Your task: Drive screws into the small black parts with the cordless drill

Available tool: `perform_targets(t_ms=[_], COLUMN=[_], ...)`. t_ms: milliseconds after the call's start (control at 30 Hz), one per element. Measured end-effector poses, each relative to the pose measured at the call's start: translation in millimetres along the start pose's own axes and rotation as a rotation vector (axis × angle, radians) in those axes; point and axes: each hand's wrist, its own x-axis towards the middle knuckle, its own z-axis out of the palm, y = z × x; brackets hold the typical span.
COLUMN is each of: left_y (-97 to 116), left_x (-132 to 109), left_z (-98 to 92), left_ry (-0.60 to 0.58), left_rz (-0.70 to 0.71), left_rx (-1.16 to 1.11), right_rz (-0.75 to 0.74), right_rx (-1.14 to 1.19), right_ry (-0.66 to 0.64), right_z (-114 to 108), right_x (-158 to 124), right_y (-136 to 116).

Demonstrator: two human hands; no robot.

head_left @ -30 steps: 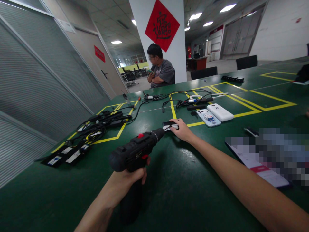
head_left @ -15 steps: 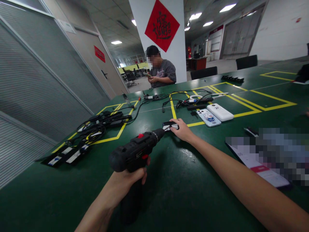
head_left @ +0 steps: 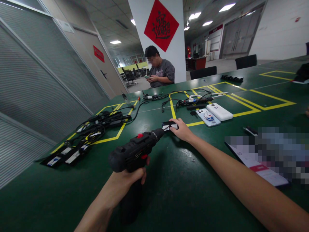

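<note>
My left hand is wrapped round the grip of a black cordless drill with red switches. The drill points forward and right, and its tip meets a small black piece with a white face on the table. My right hand grips that piece from the right, fingers over its top edge. Part of the piece is hidden behind the fingers, and I cannot make out what kind of part it is. The lower end of the drill is dark against the table.
On the green table, a heap of black cables and flat black pieces lie left. A phone, a white power bank and a tablet lie right. Across the table, a person holds a phone.
Both hands, the drill and the small piece hold nearly the same place. The view has shifted very slightly, and the person across has moved their hands a little.
</note>
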Motion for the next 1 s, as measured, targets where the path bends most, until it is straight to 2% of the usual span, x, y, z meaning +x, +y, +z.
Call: perform_targets(t_ms=[1000], left_y=[0.0], left_x=[-0.3], left_z=[-0.2], left_ry=[-0.003], left_rz=[-0.016], left_rx=[-0.005], right_rz=[-0.003], right_rx=[-0.005], right_ry=[0.006], right_z=[-0.3], right_x=[0.3], right_y=[0.2])
